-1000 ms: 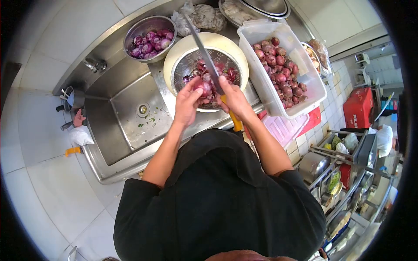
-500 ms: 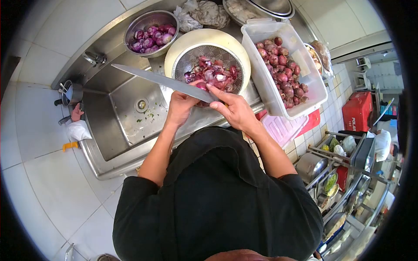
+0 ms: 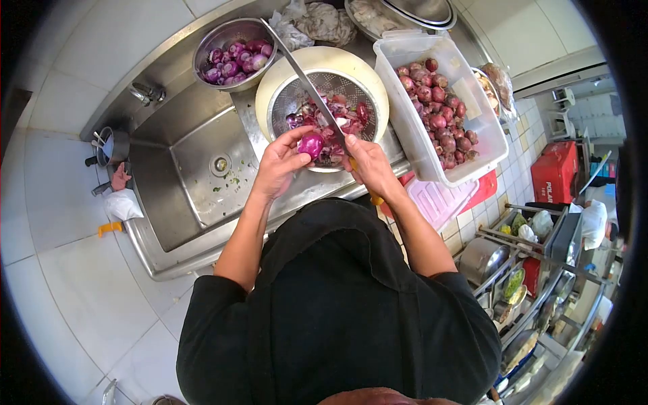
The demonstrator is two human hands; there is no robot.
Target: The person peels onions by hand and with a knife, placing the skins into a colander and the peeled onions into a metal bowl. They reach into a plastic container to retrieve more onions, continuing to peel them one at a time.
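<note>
A peeled-looking purple onion point(image 3: 311, 144) sits between the thumb and fingers of my left hand point(image 3: 280, 163). My right hand point(image 3: 370, 165) is wrapped round the orange handle of a long knife point(image 3: 305, 82), whose blade points up and to the left, away from the onion. Below both hands is a perforated metal colander point(image 3: 279, 101) with onion skins and scraps in it. It rests on a round cream-coloured base point(image 3: 371, 67). To the right, a clear plastic bin point(image 3: 482, 115) holds many unpeeled red onions point(image 3: 439, 108).
A metal bowl point(image 3: 200, 57) of peeled onions stands behind the sink point(image 3: 182, 196). The faucet point(image 3: 146, 93) is at the sink's back edge. Plastic bags point(image 3: 324, 23) and stacked metal bowls point(image 3: 422, 10) lie at the back. Shelving with pots point(image 3: 482, 260) stands at right.
The knife has swung from pointing left across the hands to pointing up over the colander. My right hand has moved away from the onion, which now shows plainly in my left fingers.
</note>
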